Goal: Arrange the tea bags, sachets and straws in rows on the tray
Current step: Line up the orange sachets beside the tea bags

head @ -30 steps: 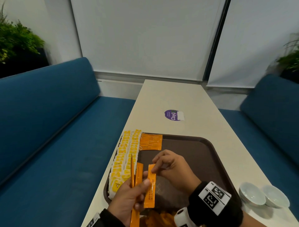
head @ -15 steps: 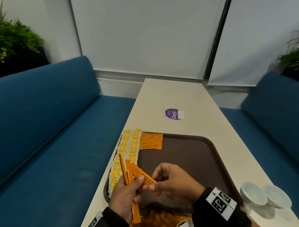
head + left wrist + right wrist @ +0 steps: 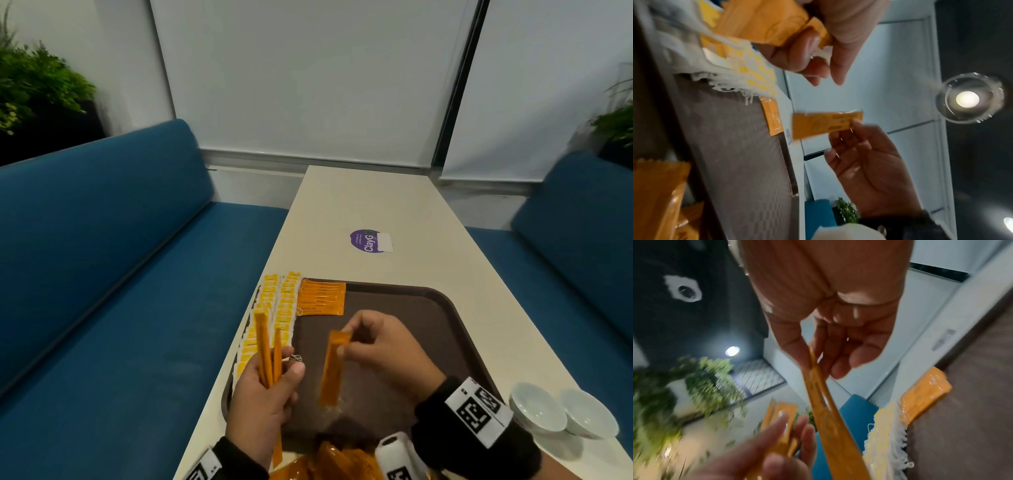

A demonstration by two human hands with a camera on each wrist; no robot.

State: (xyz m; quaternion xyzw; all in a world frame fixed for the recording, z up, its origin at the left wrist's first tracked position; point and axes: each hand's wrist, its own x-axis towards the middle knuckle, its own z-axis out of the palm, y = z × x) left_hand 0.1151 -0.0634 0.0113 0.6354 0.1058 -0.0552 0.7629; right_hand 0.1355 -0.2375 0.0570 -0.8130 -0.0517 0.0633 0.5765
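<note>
A brown tray [image 3: 428,308] lies on the pale table. Two rows of yellow-tagged tea bags [image 3: 281,308] run down its left edge, and a stack of orange sachets [image 3: 321,297] lies at the far left corner. My left hand [image 3: 270,394] grips a few orange stick sachets [image 3: 265,349] upright over the tray's left side. My right hand [image 3: 383,346] pinches the top of a single orange stick sachet [image 3: 333,368], which hangs down above the tray's middle. That sachet [image 3: 824,124] also shows in the left wrist view, and edge-on [image 3: 824,410] in the right wrist view.
A pile of loose orange sachets [image 3: 335,462] lies at the tray's near edge. Two small white bowls [image 3: 561,413] stand on the table to the right. A purple sticker [image 3: 368,241] is on the table beyond the tray. Blue benches flank both sides.
My right hand has pulled one stick sachet away from the bunch in my left hand and moved it rightwards. My left hand still holds the others.
</note>
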